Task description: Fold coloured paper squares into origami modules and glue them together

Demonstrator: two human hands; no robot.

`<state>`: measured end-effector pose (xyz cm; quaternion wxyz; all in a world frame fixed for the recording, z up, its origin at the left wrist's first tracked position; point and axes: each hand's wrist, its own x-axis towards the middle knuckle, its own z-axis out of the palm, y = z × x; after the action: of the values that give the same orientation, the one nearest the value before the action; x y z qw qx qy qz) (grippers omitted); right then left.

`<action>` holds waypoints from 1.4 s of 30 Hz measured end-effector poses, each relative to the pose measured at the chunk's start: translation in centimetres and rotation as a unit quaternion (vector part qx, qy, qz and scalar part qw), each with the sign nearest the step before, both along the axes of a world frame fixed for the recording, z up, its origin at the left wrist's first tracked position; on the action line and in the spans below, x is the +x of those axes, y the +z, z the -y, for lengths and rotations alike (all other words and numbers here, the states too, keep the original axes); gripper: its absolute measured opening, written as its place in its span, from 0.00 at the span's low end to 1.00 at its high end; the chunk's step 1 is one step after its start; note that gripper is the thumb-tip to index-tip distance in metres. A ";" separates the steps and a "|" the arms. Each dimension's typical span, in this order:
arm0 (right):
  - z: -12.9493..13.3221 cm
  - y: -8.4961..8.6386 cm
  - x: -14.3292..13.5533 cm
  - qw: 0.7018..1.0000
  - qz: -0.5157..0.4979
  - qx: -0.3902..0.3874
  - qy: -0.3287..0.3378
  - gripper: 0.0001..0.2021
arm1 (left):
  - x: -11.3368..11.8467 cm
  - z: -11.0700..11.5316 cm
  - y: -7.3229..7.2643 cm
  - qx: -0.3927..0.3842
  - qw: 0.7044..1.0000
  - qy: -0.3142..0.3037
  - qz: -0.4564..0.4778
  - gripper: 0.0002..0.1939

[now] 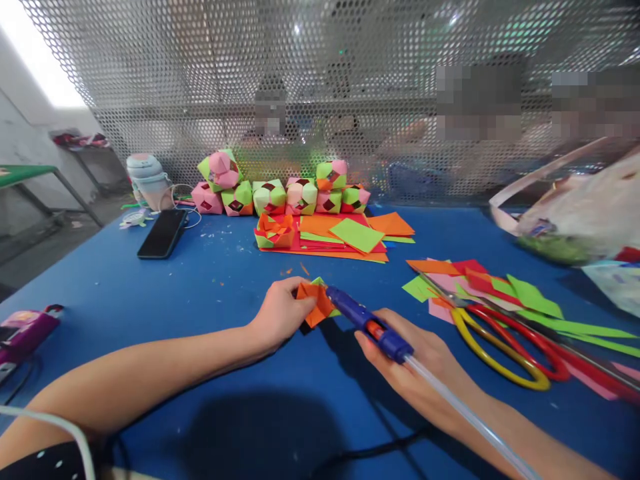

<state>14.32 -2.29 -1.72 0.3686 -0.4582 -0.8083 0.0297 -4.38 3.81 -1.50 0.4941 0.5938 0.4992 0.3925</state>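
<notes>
Pinching a folded orange and green paper piece (pixel 316 308) between thumb and fingers of the left hand (pixel 278 312), over the middle of the blue table (pixel 215 367). Cannot tell whether resting on the tabletop or raised off it. Gripping a blue hot-glue gun (pixel 355 313) in the right hand (pixel 425 357), fingers curled around the handle, nozzle at the right side of the paper. Cannot tell whether touching it, nor whether squeezing the trigger. Out from the gun's back, toward the table's near edge, a long translucent glue stick (pixel 460 403).

Along the far edge, before a perforated metal screen (pixel 210 87), a row of pink, green and orange paper balls (pixel 301 197), two stacked on top of others. Just nearer, an orange and green paper cup shape (pixel 274 233), then beside it a pile of coloured paper sheets (pixel 357 235). By the far left corner, a pale blue bottle (pixel 149 181) and a black phone (pixel 163 235). At the left edge, partly cut off, a purple device (pixel 30 337). Toward the right side, scissors (pixel 500 351) with yellow and red handles, lying over scattered paper cuttings (pixel 535 298); farther back, a whitish bag (pixel 590 193).
</notes>
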 end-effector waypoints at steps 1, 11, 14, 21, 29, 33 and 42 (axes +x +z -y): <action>0.1 0.0 0.0 1.000 0.002 0.001 0.004 0.04 | 0.0 0.0 -0.1 0.002 1.000 -0.005 0.002 0.07; 0.0 0.2 0.0 1.000 0.001 -0.007 -0.015 0.02 | 0.0 0.1 -0.2 0.007 1.000 -0.011 0.008 0.08; 0.1 0.2 0.0 1.000 0.002 0.003 -0.002 0.02 | 0.0 0.1 -0.3 0.016 1.000 -0.019 0.004 0.08; 0.2 0.6 -0.1 1.000 -0.001 -0.016 -0.017 0.02 | 0.0 0.1 -0.5 0.018 1.000 -0.021 -0.001 0.08; 0.4 0.6 0.1 0.997 -0.014 -0.069 -0.035 0.04 | 0.0 0.2 -0.3 0.020 1.000 -0.016 -0.004 0.09; 0.6 1.0 0.0 0.996 -0.015 -0.078 -0.033 0.05 | 0.0 0.3 -0.3 0.019 1.000 -0.018 -0.001 0.09; 0.6 0.8 0.2 0.994 -0.014 -0.096 -0.044 0.06 | 0.0 0.2 -0.4 0.021 1.000 -0.013 0.000 0.10</action>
<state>14.49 -2.86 -0.93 0.3346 -0.5259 -0.7758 0.0974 -4.42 3.65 -1.92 0.4863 0.6106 0.4832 0.3964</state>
